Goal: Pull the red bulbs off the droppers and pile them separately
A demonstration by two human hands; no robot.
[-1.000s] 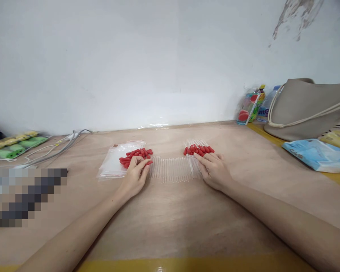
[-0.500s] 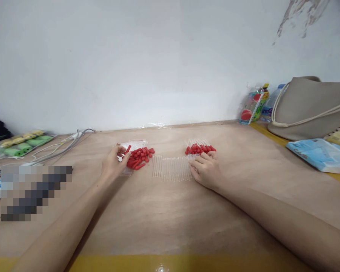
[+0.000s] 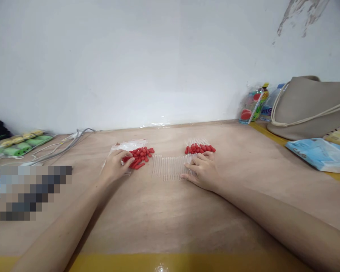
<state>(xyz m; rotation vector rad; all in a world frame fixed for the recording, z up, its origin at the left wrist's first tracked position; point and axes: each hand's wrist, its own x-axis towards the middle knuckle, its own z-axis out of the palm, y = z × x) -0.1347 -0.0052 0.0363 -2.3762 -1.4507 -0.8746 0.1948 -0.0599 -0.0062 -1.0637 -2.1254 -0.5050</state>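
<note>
My left hand (image 3: 117, 164) rests at the left side of a pile of red rubber dropper bulbs (image 3: 142, 153), its thumb and fingers apart with red bulbs showing by the fingertips. The pile lies partly on a clear zip bag (image 3: 136, 143). In the middle of the table, slim clear glass dropper tubes (image 3: 170, 168) lie side by side in a row. My right hand (image 3: 204, 170) is over the right end of that row, fingers spread, thumb near the tubes' lower ends. Beyond it lie tubes fitted with red bulbs (image 3: 200, 148), bulb ends towards me.
At the right stand a grey bag (image 3: 311, 105), drink bottles (image 3: 253, 105) and a blue-and-white packet (image 3: 319, 155). Grey cables (image 3: 70, 145) and green and yellow rolls in plastic (image 3: 24, 145) lie at the left. A white wall closes off the back.
The red bulb that stood up between my left fingers no longer shows there; that hand has lowered towards the pile. My right fingers have spread and the thumb has moved left over the tubes.
</note>
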